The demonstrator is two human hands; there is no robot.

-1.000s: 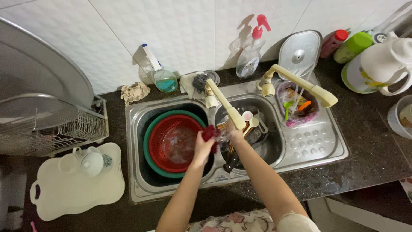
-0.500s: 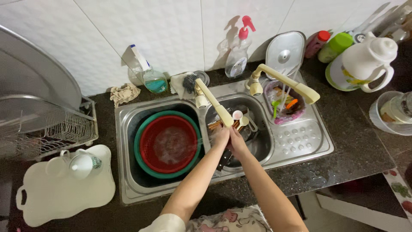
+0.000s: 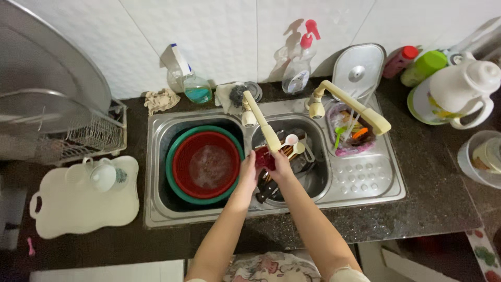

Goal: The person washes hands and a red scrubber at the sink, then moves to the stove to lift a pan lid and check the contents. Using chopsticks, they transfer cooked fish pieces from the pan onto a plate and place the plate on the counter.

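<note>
Hands together over the right sink basin, both clamped on one small dark-red item (image 3: pixel 263 157): my left hand (image 3: pixel 247 169) grips its left side, my right hand (image 3: pixel 282 166) its right, directly under the cream faucet spout (image 3: pixel 263 124). Cannot tell what the item is exactly (cup or small bowl, fingers cover most of it). No water stream is visible.

Step in hand, my read: washing or rinsing this piece, mid-scrub. Next move would call for turning it under the spout without knocking the utensils below, and keeping a firm hold since it is probably wet and slippery.

Containers:
- Right sink basin (image 3: pixel 318 185): dirty utensils piled under my hands, a white spoon (image 3: pixel 290 141), dark handles, some metal pieces; exact count is hidden.
- Left sink basin (image 3: pixel 156 172): a green basin (image 3: pixel 171 167) with a red bowl (image 3: pixel 209 166) nested inside it; the red one holds cloudy water.
- Drainboard: a clear tub (image 3: pixel 348 137) with colourful utensils, under a second cream spout (image 3: pixel 350 102).
- Counter at left: a white tray (image 3: pixel 78 206) with a clear mug upside down, and a wire dish rack (image 3: pixel 78 138) behind it.
- Back ledge: spray bottles (image 3: pixel 300 68), a sponge, and a rag.
- Far right: a white jug (image 3: pixel 462 89).
</note>
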